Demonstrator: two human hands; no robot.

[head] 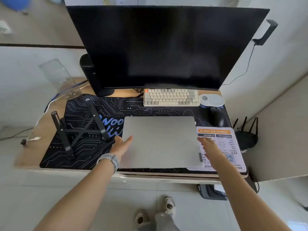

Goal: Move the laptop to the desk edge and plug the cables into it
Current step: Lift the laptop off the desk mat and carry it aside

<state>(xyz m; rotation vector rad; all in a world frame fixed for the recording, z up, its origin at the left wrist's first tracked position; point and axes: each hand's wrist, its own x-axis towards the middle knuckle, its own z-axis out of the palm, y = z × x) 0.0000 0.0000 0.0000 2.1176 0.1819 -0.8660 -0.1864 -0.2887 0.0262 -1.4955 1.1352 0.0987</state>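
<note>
Desk (pixel 33 157): left hand (pixel 121 145), right hand (pixel 208 145) flank closed laptop (pixel 160 142), fingers straight, grip apart.

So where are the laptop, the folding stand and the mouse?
laptop (pixel 160 140): head view, middle of its closed lid.
stand (pixel 80 130): head view, its crossed bars.
mouse (pixel 216 116): head view, its back.

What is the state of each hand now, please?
Left hand: open, fingers straight, at the left edge of the closed laptop, holding nothing.
Right hand: open, fingers spread at the laptop's right edge, holding nothing.
</note>
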